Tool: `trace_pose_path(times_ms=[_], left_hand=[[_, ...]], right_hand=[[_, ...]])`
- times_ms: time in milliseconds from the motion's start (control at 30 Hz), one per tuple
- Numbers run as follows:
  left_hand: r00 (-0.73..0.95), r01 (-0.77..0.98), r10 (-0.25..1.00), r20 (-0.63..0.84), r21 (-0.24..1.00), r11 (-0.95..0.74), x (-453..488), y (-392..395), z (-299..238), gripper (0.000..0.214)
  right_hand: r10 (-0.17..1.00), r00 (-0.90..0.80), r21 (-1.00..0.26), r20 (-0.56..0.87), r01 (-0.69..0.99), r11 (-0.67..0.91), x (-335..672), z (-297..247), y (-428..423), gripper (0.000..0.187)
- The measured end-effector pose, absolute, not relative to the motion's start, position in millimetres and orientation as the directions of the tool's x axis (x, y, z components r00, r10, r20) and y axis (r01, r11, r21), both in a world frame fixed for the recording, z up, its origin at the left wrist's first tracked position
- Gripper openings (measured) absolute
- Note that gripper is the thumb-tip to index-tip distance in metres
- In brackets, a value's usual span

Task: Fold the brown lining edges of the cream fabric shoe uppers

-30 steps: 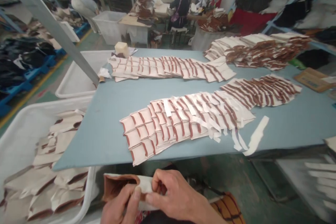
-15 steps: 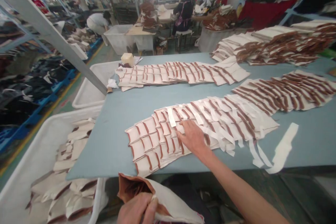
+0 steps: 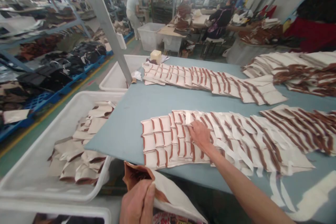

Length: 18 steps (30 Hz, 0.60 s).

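Pinching brown-lined pouch [image 3: 178,190] with left hand [image 3: 138,199]; touching near panel row [image 3: 163,138] with right hand [image 3: 201,133], grip unclear; maybe risking skew, snagging white strip [image 3: 188,117].

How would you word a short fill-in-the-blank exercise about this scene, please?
1. The ____ hand holds the open cream pouch.
2. The table beneath the other hand and the rows of cream pieces is coloured ____.
3. The large bin beside the table is coloured ____.

Missing words: left; blue; white.

A brown-lined cream pouch [image 3: 176,190] gapes near white strips [image 3: 188,118] on overlapping pieces [image 3: 150,140].
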<state>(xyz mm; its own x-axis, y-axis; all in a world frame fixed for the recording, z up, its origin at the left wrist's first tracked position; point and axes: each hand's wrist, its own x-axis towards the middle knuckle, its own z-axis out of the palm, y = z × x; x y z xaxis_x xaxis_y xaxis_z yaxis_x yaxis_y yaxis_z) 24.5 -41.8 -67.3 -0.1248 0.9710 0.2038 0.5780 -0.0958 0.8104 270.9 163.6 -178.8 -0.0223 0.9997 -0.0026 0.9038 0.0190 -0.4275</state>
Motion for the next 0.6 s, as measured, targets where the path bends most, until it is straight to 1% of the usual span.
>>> trace_pose_path(times_ms=[100,167,233,300,367,433,467,533,600], left_hand=[[-0.163,0.587,0.970,0.179,0.808,-0.051,16.4,-29.8,-61.2,0.031],[-0.220,0.580,0.963,0.154,0.815,0.002,10.0,-20.8,-55.2,0.027],[-0.264,0.536,0.960,0.093,0.842,0.066,5.9,-12.7,-49.5,0.026],[-0.228,0.467,0.974,0.004,0.878,0.106,7.3,-5.6,-47.0,0.029],[-0.077,0.330,0.992,-0.100,0.936,0.120,16.2,1.4,-49.7,0.032],[0.138,0.098,0.972,-0.192,0.979,0.179,32.0,8.7,-57.8,0.035],[0.244,-0.045,0.944,-0.221,0.970,0.239,41.4,12.1,-62.9,0.036],[0.372,-0.184,0.901,-0.222,0.934,0.306,60.1,16.9,-72.6,0.045],[0.444,-0.282,0.874,-0.195,0.896,0.343,74.2,17.4,-78.1,0.060]], right_hand=[[0.999,0.013,-0.567,-0.034,0.823,-0.030,272.6,-163.4,172.0,0.028],[0.997,0.036,-0.670,-0.073,0.738,-0.076,272.8,-147.5,175.6,0.028],[0.991,0.045,-0.772,-0.123,0.624,-0.124,271.4,-128.2,174.2,0.026],[0.984,0.031,-0.863,-0.175,0.477,-0.168,267.2,-107.0,165.8,0.025],[0.977,0.001,-0.930,-0.213,0.305,-0.203,259.4,-85.6,150.5,0.026],[0.971,-0.034,-0.965,-0.235,0.131,-0.229,248.3,-65.2,129.4,0.028],[0.969,-0.049,-0.969,-0.243,0.053,-0.240,242.2,-55.8,117.1,0.030],[0.964,-0.063,-0.962,-0.258,-0.076,-0.263,230.6,-39.1,90.1,0.037],[0.959,-0.059,-0.945,-0.279,-0.161,-0.284,222.2,-26.1,60.4,0.040]])
